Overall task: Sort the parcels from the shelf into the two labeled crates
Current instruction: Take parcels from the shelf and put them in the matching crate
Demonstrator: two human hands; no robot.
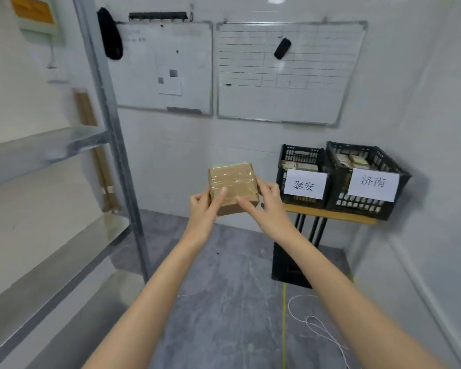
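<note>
Two bare hands hold a small taped cardboard parcel [233, 189] in mid-air above a grey floor: the left hand [205, 202] grips its left side with the thumb on top, the right hand [264, 199] its right side. Right of the parcel, two black crates sit touching on a small table [330, 214]: the crate labeled 泰安 [302, 174] and the crate labeled 济南 [367, 179], both holding parcels. Metal shelves [45, 150] stand at left.

Light comes bright and even from overhead; a lamp's glint [276, 0] shows on the wall tiles high above my right hand [270, 202]. Shadows are soft and faint. The tape on the parcel [234, 187] I hold catches a pale sheen. Left of my left hand [205, 206] the shelf [45, 150] is blurred and its post [109, 129] bows; the labels [305, 184] right of my right hand read sharp.
</note>
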